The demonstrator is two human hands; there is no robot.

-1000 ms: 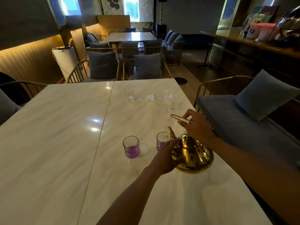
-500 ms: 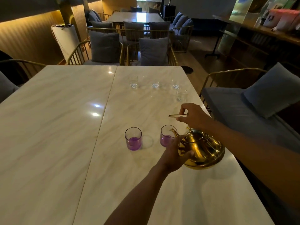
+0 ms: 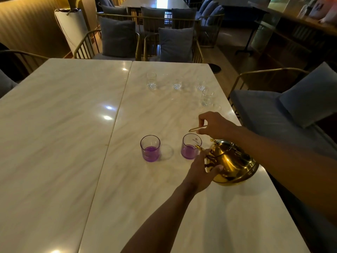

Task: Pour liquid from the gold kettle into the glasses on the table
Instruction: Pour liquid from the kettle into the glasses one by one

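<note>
A gold kettle [image 3: 235, 164] is tilted to the left over the marble table [image 3: 164, 207], its spout at the rim of a purple-tinted glass [image 3: 190, 149] that holds purple liquid. My right hand [image 3: 217, 126] grips the kettle's thin gold handle above it. My left hand [image 3: 201, 170] presses against the kettle's front side below the spout. A second purple glass [image 3: 150, 148] with purple liquid stands to the left. Several clear empty glasses [image 3: 151, 83] stand farther back on the table.
Two marble tabletops meet at a seam [image 3: 116, 125]. Gold-framed chairs with grey cushions [image 3: 118, 36] line the far edge, and a cushioned bench [image 3: 277, 114] runs along the right. A dark counter [image 3: 300, 24] stands at the back right.
The view has dipped down and closer. The kettle has moved slightly right and lower, staying tilted at the right purple glass. Both hands keep their hold.
</note>
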